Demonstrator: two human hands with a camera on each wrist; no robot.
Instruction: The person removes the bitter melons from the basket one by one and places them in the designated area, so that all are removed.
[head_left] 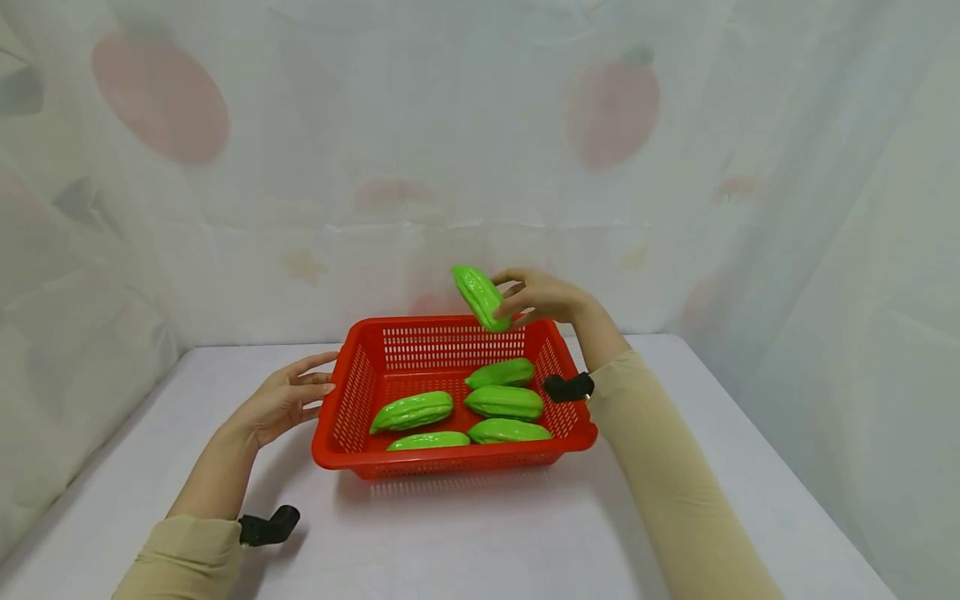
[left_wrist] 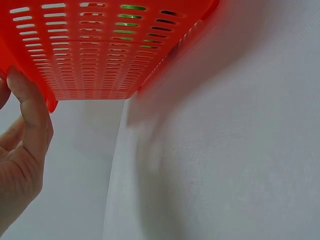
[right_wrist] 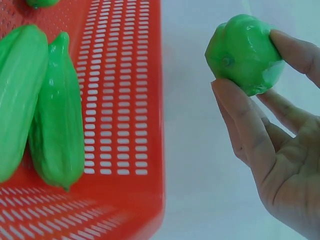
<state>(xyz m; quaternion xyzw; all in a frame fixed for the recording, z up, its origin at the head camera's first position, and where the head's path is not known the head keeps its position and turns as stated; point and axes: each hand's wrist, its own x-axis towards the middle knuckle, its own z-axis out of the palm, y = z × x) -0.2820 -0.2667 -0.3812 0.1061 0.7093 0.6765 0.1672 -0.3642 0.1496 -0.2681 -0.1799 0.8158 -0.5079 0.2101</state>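
Note:
My right hand (head_left: 542,296) pinches a green bitter melon (head_left: 482,298) between thumb and fingertips, above the back right of a red plastic basket (head_left: 442,460). The right wrist view shows that bitter melon (right_wrist: 245,55) end-on, with the fingers of the right hand (right_wrist: 280,145) around one side. Inside the basket lie several more ridged, glossy bitter melons (head_left: 504,402), three on its right side and two toward the left front. At the basket's left rim, my left hand (head_left: 281,402) touches with its fingertips, the fingers loosely extended. In the left wrist view, its fingers (left_wrist: 32,115) meet the rim from below.
The basket stands on a white table (head_left: 465,542) with slotted walls all round. Pale curtains (head_left: 420,100) with faded fruit prints hang behind and at both sides. Black wrist mounts (head_left: 270,527) sit at the cuffs of the beige sleeves (head_left: 667,467).

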